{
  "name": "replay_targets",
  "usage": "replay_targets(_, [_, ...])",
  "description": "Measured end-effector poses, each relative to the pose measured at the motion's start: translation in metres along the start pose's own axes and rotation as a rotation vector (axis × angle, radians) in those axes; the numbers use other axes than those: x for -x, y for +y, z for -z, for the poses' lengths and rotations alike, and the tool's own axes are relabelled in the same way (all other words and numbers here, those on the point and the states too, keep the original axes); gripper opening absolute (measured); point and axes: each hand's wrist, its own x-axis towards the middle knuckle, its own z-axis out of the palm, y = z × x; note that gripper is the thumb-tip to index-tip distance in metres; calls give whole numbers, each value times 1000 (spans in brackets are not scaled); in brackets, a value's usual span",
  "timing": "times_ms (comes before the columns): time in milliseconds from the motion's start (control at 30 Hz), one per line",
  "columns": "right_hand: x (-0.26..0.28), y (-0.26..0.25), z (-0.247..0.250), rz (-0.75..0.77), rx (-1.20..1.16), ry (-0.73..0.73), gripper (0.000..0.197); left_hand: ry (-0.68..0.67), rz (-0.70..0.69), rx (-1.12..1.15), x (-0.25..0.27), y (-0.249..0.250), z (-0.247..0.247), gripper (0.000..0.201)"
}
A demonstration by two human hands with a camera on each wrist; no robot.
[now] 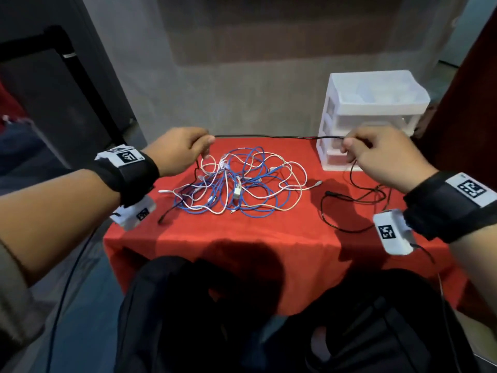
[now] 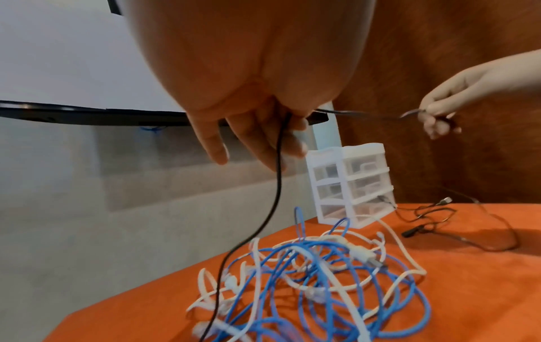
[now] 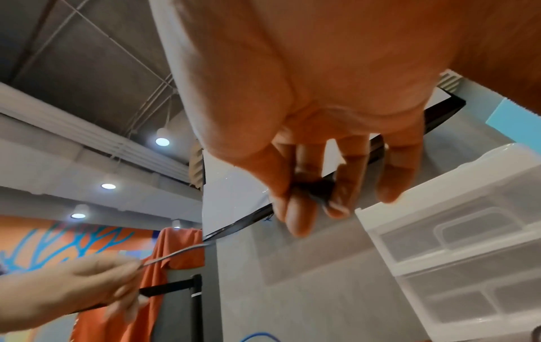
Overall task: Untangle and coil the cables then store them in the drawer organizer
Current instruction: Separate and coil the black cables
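Note:
A thin black cable [image 1: 269, 136] stretches taut between my two hands above the red table [image 1: 242, 238]. My left hand [image 1: 177, 149] pinches its left part, and the cable [image 2: 275, 175] drops from those fingers into the tangle. My right hand [image 1: 376, 152] pinches the other part, and the rest of the black cable [image 1: 357, 200] lies in loose loops on the cloth below it. A tangle of blue and white cables [image 1: 236, 184] sits mid-table, also seen as the tangle [image 2: 322, 289]. The white drawer organizer [image 1: 371, 114] stands at the back right, its drawers closed.
Two black backpacks [image 1: 269, 319] lean against the table's near edge. A grey wall runs behind the table. A dark red panel [image 1: 468, 103] rises right of the organizer. The red cloth hangs over the front edge.

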Motion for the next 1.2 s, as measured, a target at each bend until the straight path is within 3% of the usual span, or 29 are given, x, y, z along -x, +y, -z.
replay_targets(67, [5, -5, -8, -12, 39, -43, 19, 60, -35, 74, -1, 18, 2, 34])
replay_targets(200, [11, -36, -19, 214, 9, 38, 58, 30, -208, 62, -6, 77, 10, 33])
replay_targets(267, [14, -59, -19, 372, -9, 68, 48, -4, -310, 31, -7, 105, 13, 34])
replay_targets(333, [16, -80, -14, 457, 13, 72, 21, -8, -350, 46, -9, 121, 16, 36])
replay_targets(500, [18, -85, -2, 341, -145, -77, 23, -3, -245, 208, -8, 113, 20, 34])
replay_targets(667, [30, -85, -16, 316, -144, -169, 26, -31, -275, 366, 5, 126, 8, 34])
replay_targets(733, [29, -82, -14, 270, -157, -135, 27, -38, -260, 421, 6, 131, 4, 34])
replay_targets(833, [21, -69, 4, 122, -414, -38, 22, -92, -214, 409, 6, 121, 4, 30])
replay_targets(1033, [9, -21, 58, -69, -654, 265, 24, -101, -34, 189, 16, 50, -2, 23])
replay_targets(1200, [12, -8, 49, -69, -610, 135, 22, 40, 141, 281, 18, 31, -7, 22])
